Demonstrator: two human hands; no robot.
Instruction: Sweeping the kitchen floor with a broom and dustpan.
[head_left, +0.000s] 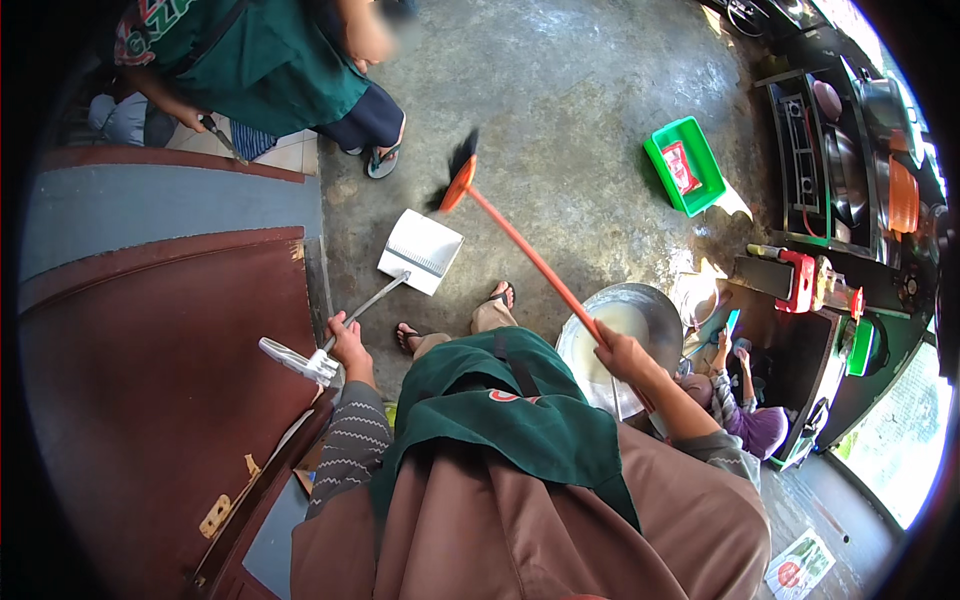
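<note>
My left hand (349, 346) grips the grey handle of a long-handled white dustpan (421, 252), whose pan is low over the concrete floor in front of my feet. My right hand (624, 354) is closed around the orange stick of a broom (525, 247). The broom's orange head with black bristles is beyond the dustpan and a little to its right, apart from it. Whether the bristles touch the floor I cannot tell. Below my right hand lies a large metal wok (660, 315) with pale matter inside.
A green plastic basin (709, 161) holding a red packet stands on the floor at right. At upper left a person in a green apron (285, 75) holds a knife (223, 140). A brown door (165, 405) is at left, a metal rack (814, 244) at right. Another person crouches at lower right.
</note>
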